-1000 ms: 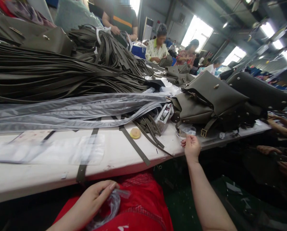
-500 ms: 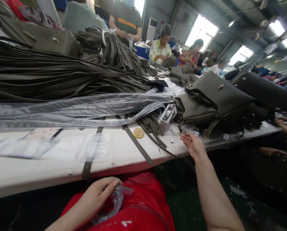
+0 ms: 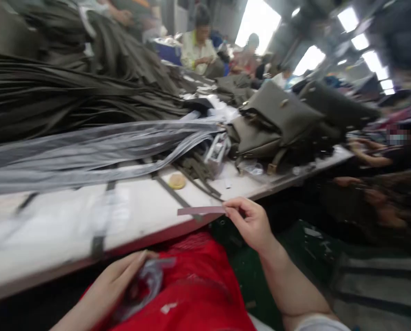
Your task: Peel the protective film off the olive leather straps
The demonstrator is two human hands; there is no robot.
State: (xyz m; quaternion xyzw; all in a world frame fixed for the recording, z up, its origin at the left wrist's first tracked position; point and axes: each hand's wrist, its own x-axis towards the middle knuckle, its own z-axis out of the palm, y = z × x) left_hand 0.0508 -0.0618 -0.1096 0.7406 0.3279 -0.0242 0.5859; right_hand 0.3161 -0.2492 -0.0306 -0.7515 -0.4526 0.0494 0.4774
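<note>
My right hand (image 3: 248,220) pinches one end of a thin, flat, pinkish-grey strip (image 3: 200,210), which points left over the table's front edge. Low in the view, my left hand (image 3: 128,271) is closed round a coil of clear plastic (image 3: 152,280) above the red cloth on my lap. Beyond the strip, a round yellow object (image 3: 177,181) sits on the white table (image 3: 146,197), beside dark straps (image 3: 173,191). Long clear plastic sleeves (image 3: 88,147) stretch across the table at the left.
Dark straps (image 3: 71,96) are heaped at the back left. Olive bags (image 3: 277,115) stand at the table's right part, near a small clear box (image 3: 217,149). Other people sit or stand beyond the table, and a person's hands show at the right.
My right hand has moved left and down from beside the bags and now holds the strip. My left hand still holds the plastic. The whole view has shifted.
</note>
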